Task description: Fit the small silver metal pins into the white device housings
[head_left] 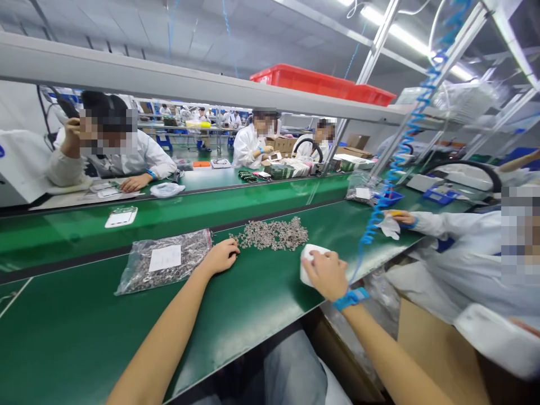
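A loose pile of small grey metal parts (pixel 276 234) lies spread on the green work surface (pixel 236 315). At its left edge rests my left hand (pixel 220 257), fingers curled and closed; whatever they hold, if anything, is hidden. To the right of the pile, my right hand (pixel 329 275), with a blue band at the wrist, grips a white box-like container (pixel 309 262) that sits near the front edge. Its inside cannot be seen. Beside my left forearm is a clear plastic bag (pixel 143 274) full of similar small parts, with a white paper label (pixel 165 258).
A green conveyor belt (pixel 202 203) runs behind, carrying a white-framed part (pixel 121 217). Co-workers sit across it and at my right. A blue coiled hose (pixel 390 174) hangs near my right hand. A cardboard box (pixel 439 354) stands below, right. Red trays (pixel 312 81) lie overhead.
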A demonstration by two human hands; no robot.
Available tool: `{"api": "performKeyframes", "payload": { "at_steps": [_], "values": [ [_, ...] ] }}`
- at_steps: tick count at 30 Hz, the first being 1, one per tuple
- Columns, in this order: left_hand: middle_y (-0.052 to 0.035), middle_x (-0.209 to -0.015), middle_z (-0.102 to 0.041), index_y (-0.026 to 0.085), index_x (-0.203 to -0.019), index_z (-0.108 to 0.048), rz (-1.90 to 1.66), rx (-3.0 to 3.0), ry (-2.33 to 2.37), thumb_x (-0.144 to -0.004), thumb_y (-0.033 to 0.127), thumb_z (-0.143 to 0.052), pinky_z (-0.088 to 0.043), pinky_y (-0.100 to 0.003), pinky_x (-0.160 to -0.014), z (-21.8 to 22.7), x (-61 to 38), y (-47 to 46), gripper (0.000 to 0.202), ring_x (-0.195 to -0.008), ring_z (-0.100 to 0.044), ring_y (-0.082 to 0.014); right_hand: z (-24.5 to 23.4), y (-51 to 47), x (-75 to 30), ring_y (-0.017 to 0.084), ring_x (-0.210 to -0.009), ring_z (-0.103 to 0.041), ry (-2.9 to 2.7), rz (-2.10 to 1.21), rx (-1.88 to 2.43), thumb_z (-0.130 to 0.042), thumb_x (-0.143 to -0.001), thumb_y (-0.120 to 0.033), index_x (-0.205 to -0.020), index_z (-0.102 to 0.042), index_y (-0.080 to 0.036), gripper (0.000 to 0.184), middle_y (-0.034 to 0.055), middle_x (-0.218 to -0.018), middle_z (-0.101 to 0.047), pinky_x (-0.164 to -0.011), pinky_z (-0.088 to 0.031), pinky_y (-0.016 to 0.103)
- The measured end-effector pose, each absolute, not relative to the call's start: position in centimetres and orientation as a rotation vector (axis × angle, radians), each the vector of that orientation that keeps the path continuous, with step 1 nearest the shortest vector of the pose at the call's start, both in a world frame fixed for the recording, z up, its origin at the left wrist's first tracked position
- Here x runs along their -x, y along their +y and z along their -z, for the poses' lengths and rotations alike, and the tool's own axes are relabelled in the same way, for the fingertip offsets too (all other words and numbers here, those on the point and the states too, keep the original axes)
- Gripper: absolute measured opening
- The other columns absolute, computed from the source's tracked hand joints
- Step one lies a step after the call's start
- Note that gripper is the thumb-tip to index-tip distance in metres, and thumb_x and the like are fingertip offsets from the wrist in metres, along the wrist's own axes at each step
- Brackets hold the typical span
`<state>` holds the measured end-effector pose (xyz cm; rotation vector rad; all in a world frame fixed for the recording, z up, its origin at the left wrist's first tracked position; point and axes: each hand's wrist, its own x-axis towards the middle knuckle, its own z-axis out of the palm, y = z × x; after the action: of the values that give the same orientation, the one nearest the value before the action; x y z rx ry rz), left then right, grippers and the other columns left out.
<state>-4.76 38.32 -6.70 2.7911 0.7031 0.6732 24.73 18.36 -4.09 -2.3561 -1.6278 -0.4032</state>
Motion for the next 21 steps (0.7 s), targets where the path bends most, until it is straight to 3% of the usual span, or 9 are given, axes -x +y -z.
{"api": "performKeyframes", "payload": {
  "at_steps": [5,8,11,14,17,21],
  "values": [
    [-0.0052,-0.096,-0.064,0.02,-0.089,-0.069,-0.753,-2.802,0.639,-0.091,0.017,-0.049,-0.053,-0.028,-0.081,6.9,5.0,39.1,0.021,-0.088,-0.064,-0.0171,1.8,19.5,-17.0,0.031,-0.099,-0.051,-1.869,0.289,2.192,-0.056,-0.094,-0.049,-0.094,-0.063,-0.02,0.031,0.0106,-0.087,-0.066,-0.079,-0.033,0.038],
    [-0.0066,-0.089,-0.064,0.019,-0.084,-0.067,-0.885,-2.822,0.646,-0.095,0.017,-0.046,-0.053,-0.032,-0.08,6.3,4.7,38.9,0.023,-0.086,-0.063,-0.0194,-0.1,20.8,-15.6,0.031,-0.096,-0.052,-1.902,0.316,2.139,-0.059,-0.093,-0.043,-0.09,-0.063,-0.02,0.024,0.0099,-0.081,-0.066,-0.076,-0.035,0.039],
    [-0.0101,-0.095,-0.064,0.017,-0.091,-0.065,-1.079,-2.817,0.675,-0.098,0.022,-0.044,-0.05,-0.039,-0.085,4.7,3.5,37.5,0.023,-0.093,-0.061,-0.0226,-2.3,22.2,-16.2,0.031,-0.098,-0.053,-1.837,0.348,1.987,-0.06,-0.093,-0.033,-0.087,-0.063,-0.019,0.016,0.0095,-0.084,-0.067,-0.079,-0.037,0.041],
    [-0.0096,-0.098,-0.065,0.018,-0.097,-0.063,-1.313,-2.855,0.568,-0.1,0.025,-0.046,-0.047,-0.037,-0.081,2.6,1.8,34.7,0.019,-0.092,-0.06,-0.0206,-3.9,23.2,-16.8,0.025,-0.087,-0.06,-1.753,-0.127,1.645,-0.065,-0.089,-0.033,-0.091,-0.066,-0.02,0.013,0.0064,-0.087,-0.069,-0.079,-0.044,0.039],
    [-0.0061,-0.088,-0.066,0.018,-0.094,-0.061,-1.749,-2.887,0.389,-0.097,0.019,-0.05,-0.041,-0.033,-0.067,1.0,0.2,31.6,0.011,-0.076,-0.057,-0.0167,-4.1,23.4,-16.5,0.021,-0.079,-0.064,-1.495,-0.745,1.258,-0.074,-0.081,-0.043,-0.095,-0.068,-0.019,0.028,0.0051,-0.086,-0.071,-0.074,-0.051,0.035],
    [-0.0051,-0.081,-0.064,0.017,-0.092,-0.058,-2.029,-2.766,0.453,-0.096,0.015,-0.052,-0.036,-0.033,-0.063,1.0,-0.9,29.3,0.007,-0.07,-0.054,-0.0161,-3.0,22.7,-15.9,0.018,-0.075,-0.065,-1.148,-1.061,1.081,-0.086,-0.068,-0.044,-0.085,-0.071,-0.019,0.034,0.0039,-0.079,-0.071,-0.072,-0.053,0.032]
  ]
}}
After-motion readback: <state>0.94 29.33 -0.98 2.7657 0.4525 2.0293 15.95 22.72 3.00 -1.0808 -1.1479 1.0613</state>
